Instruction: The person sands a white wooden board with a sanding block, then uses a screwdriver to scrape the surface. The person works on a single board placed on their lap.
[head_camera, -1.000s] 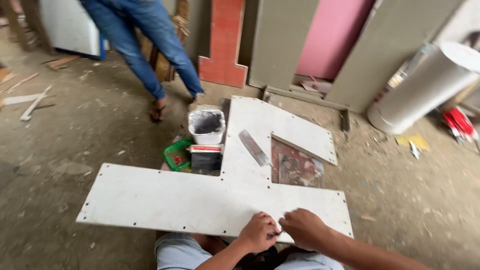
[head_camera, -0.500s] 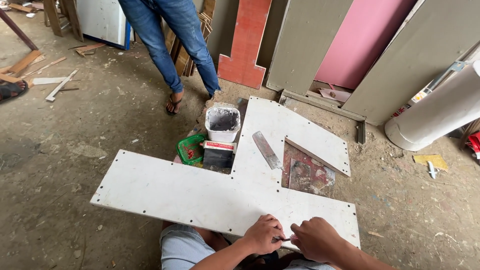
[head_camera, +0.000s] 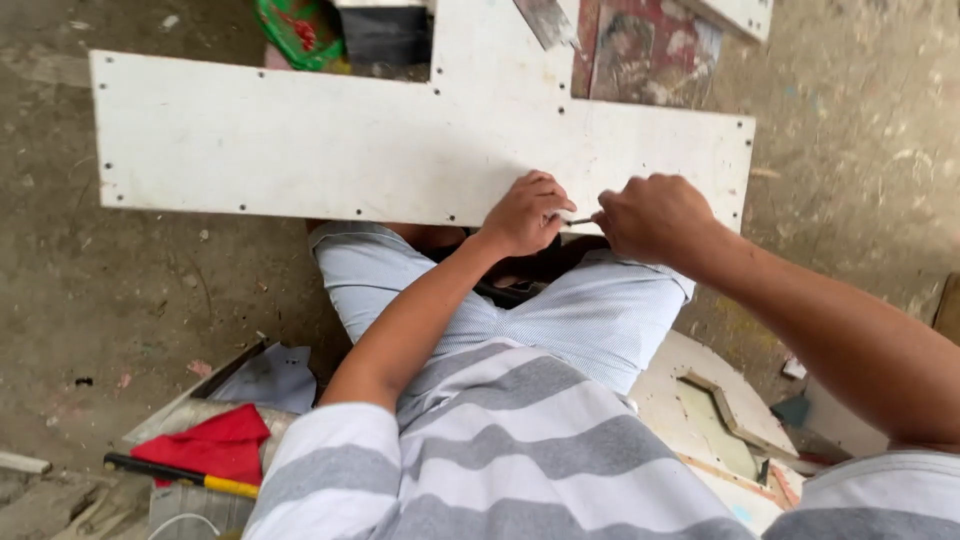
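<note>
The left hand (head_camera: 525, 212) is curling over the near edge of the white board (head_camera: 300, 150) lying flat on the floor, pressing it down; the right hand (head_camera: 650, 215) is closing tight around a thin metal tool (head_camera: 580, 221) whose tip is meeting that same edge. Judging by the clean face, the edge work is only beginning; a red cloth (head_camera: 215, 445) and a yellow-handled tool (head_camera: 185, 473) are lying untouched beside the knees

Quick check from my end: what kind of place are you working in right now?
Likely a rough workshop or sign-making yard: a bare concrete floor, a big white cut board with holes along its edges, and offcut pieces lying about. Both hands, left and right, work at its edge.
</note>
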